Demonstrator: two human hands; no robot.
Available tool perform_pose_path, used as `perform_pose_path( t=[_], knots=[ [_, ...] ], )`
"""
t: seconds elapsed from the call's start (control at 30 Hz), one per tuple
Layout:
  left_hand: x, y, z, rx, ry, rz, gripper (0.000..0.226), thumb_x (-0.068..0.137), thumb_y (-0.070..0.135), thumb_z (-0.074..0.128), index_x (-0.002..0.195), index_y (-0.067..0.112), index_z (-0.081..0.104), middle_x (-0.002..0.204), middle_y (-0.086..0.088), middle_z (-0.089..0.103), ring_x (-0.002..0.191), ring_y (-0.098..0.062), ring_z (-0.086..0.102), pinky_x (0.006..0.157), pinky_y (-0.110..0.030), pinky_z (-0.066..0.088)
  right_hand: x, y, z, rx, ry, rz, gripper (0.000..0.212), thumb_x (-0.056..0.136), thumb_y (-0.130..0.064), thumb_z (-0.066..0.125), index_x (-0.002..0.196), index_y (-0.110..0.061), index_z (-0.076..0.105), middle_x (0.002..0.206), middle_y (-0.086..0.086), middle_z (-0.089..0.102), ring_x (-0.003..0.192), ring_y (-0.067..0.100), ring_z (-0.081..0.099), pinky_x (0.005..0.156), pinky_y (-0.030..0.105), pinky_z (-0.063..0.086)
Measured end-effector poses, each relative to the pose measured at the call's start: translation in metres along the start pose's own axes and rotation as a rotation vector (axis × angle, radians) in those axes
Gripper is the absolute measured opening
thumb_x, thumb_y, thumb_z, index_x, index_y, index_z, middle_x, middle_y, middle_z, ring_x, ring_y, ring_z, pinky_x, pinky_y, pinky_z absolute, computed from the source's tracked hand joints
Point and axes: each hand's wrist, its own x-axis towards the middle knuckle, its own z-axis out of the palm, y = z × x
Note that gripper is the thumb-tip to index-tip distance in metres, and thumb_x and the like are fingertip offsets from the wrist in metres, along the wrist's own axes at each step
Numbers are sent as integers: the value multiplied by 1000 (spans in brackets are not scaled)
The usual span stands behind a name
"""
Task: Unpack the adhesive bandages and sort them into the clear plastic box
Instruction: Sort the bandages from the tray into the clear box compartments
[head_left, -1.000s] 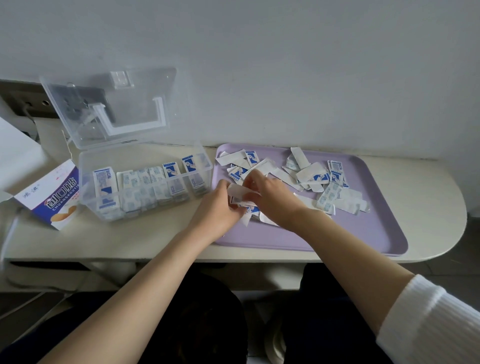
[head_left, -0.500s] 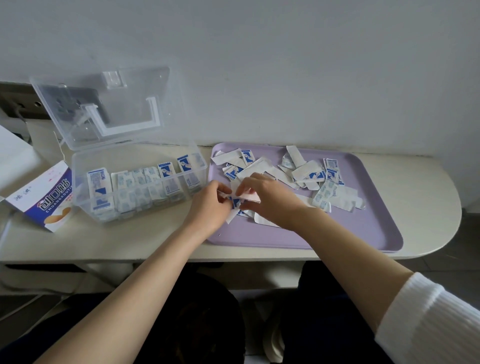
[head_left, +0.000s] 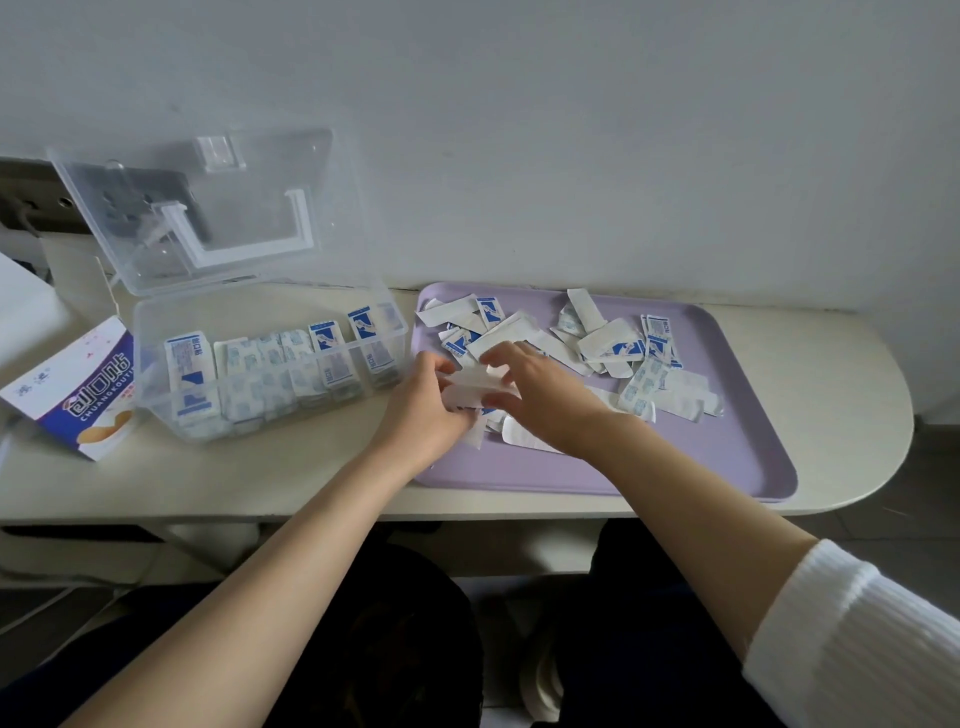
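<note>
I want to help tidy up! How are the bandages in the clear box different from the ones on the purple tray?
The bandages in the box stand on edge in neat rows in the clear box; the bandages on the tray lie flat in a messy heap on the purple tray. Boxed ones are grouped by kind; tray ones are mixed. Both are white-and-blue wrapped strips. The left hand and right hand pinch one white bandage.
</note>
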Motion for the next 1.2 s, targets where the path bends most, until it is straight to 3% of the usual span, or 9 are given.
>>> perform_pose_path(
  t=[0.17, 0.27, 0.47, 0.67, 0.73, 0.87, 0.97, 1.07, 1.2],
  knots=[
    [1, -7, 4, 50, -15, 35, 58, 77, -3, 65, 127, 13, 40, 124, -6, 51, 96, -21, 57, 63, -21, 42, 2, 9, 3, -100, -8, 127, 55, 90, -32, 58, 136, -10, 35, 136, 9, 41, 126, 25, 36, 99, 28, 30],
    [2, -7, 5, 81, -29, 54, 64, 77, -2, 67, 132, 13, 37, 128, -4, 48, 100, -17, 52, 70, -21, 39, 5, 9, 5, -113, -41, 138, 60, 86, -34, 63, 136, -11, 38, 134, 9, 41, 126, 25, 36, 101, 30, 30],
    [2, -8, 3, 185, -56, 80, 67, 77, 1, 68, 135, 14, 36, 126, -4, 51, 95, -12, 45, 70, -20, 35, 6, 3, 4, -61, -131, 109, 57, 79, -31, 71, 128, -13, 47, 126, 9, 45, 120, 24, 38, 96, 31, 35],
    [1, -5, 0, 220, 4, 143, 59, 80, 4, 67, 133, 13, 43, 122, -7, 56, 105, -20, 54, 73, -17, 34, 0, -1, 3, -21, -68, 54, 55, 77, -29, 73, 118, -8, 43, 119, 9, 48, 104, 23, 43, 80, 27, 34],
    [1, -5, -1, 297, 18, 210, 44, 81, 3, 65, 122, 10, 54, 114, -7, 59, 101, -21, 56, 67, -13, 30, -2, -4, 1, -1, -48, 42, 53, 79, -24, 72, 117, -7, 39, 117, 11, 52, 97, 25, 47, 76, 30, 35],
    [-4, -1, -3, 400, 68, 318, 12, 85, 10, 61, 97, 6, 61, 93, -6, 61, 83, -26, 57, 60, -24, 29, -4, -9, -3, 6, 14, -9, 53, 82, -20, 69, 123, -9, 37, 116, 11, 54, 102, 30, 53, 82, 34, 38],
    [-4, 1, -5, 382, 150, 331, 9, 85, 13, 60, 92, 7, 61, 88, -6, 63, 79, -29, 58, 64, -36, 43, -3, -12, -4, -40, 57, -51, 44, 86, -23, 64, 121, -9, 42, 119, 9, 52, 105, 29, 51, 83, 33, 38],
    [-3, 0, -8, 380, 176, 303, 8, 85, 13, 60, 92, 10, 59, 85, -5, 64, 77, -29, 60, 63, -37, 46, -2, -12, -4, -153, 82, -38, 38, 89, -29, 59, 120, -10, 47, 120, 8, 51, 110, 28, 47, 87, 31, 34],
    [-5, -3, -7, 433, 156, 299, 29, 85, 13, 63, 112, 17, 56, 108, 2, 65, 96, -24, 62, 79, -33, 47, -3, -9, 1, -266, -7, -15, 44, 90, -33, 56, 127, -11, 44, 126, 8, 46, 121, 28, 40, 97, 35, 35]
  ],
)
